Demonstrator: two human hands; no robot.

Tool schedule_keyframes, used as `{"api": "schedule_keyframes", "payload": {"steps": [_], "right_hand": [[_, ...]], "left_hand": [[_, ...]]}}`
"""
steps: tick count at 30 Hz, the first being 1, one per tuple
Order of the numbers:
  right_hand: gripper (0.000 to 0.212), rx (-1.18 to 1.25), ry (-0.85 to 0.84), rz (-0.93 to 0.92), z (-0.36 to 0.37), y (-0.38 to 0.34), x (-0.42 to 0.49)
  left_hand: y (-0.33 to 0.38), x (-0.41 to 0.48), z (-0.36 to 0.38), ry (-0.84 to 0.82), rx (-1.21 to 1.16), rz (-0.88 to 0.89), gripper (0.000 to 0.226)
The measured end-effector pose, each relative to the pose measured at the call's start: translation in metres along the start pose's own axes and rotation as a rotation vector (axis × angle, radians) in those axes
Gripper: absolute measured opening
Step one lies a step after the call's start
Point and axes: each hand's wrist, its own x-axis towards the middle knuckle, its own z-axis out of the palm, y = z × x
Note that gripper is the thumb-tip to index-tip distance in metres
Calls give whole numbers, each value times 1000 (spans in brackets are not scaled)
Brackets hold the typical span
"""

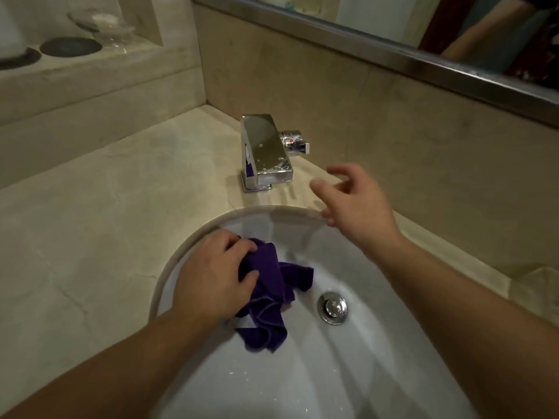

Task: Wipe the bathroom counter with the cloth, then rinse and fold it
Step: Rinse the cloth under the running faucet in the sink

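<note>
Inside the sink, left hand [211,270]: fingers and thumb curled round one bunched end of the cloth, gripping it against the basin's left wall.
Cloth [272,294]: one, dark purple, crumpled; its free folds trail from the left hand's fingers down the basin slope, just left of the drain.
Right hand [354,204]: released, fingers spread and loosely bent, holding nothing; it hovers over the far rim of the sink. Whether its lowest finger touches the rim cannot be told.
Sink [332,373]: one, white and round, lying under both forearms; its near edge is cut off by the bottom of the frame.
Drain [332,307]: one chrome plug, between the two forearms, apart from the cloth.
Faucet [266,152]: one, boxy chrome, beyond the left hand and just left of the right hand's fingertips.
Faucet handle [295,142]: one round knob on the faucet's right side, beyond the right hand, untouched.
Counter [106,222]: beige stone, spreading left of the left hand and round the sink.
Ledge [136,52]: raised, far left beyond the left hand.
Dark discs [71,46]: two on the ledge; the left one is partly covered by a white object cut off by the frame.
Glass dish [102,24]: one behind the discs, blurred.
Mirror [453,31]: metal-framed, beyond the right hand, only its lower strip showing; its reflection is hard to make out.
</note>
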Motion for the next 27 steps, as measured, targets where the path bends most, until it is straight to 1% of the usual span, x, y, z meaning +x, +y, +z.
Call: {"api": "schedule_keyframes", "payload": {"steps": [2, 4, 7, 9, 11, 15, 18, 20, 22, 23, 24, 26, 27], "right_hand": [[42, -42, -11, -68, 10, -20, 16], [37, -69, 11, -80, 19, -31, 31], [30, -153, 61, -88, 22, -36, 47], [30, -260, 77, -144, 20, -36, 49], [29, -301, 95, -162, 17, -34, 52], [32, -294, 130, -83, 12, -29, 60], [36, -298, 141, -79, 11, -27, 61], [36, -230, 202, -104, 13, -24, 50], [34, -145, 271, -99, 17, -6, 25], [30, -156, 238, -70, 21, 11, 10], [25, -223, 135, -17, 27, 34, -5], [12, -433, -144, 150, 42, 83, -35], [20, -508, -240, 210, 48, 104, -45]], "left_hand": [[-6, -2, 9, -72, 69, 35, 41], [-13, -3, 14, -30, 85, 12, 32], [-19, -2, 14, 20, 22, -43, 19], [-19, -1, 13, 32, -38, -67, 17], [-18, 0, 11, 64, -88, -85, 20], [-17, -1, 7, 119, -155, -117, 31], [-17, -2, 8, 107, -183, -133, 24], [-16, -4, 12, 108, -156, -105, 25], [-14, -5, 13, 120, -74, -27, 26], [-13, -6, 12, 127, -22, 34, 25], [-12, -6, 11, 126, 36, 118, 21], [-8, -8, 12, 63, 143, 304, 20], [-7, -10, 14, 11, 193, 381, 21]]}}
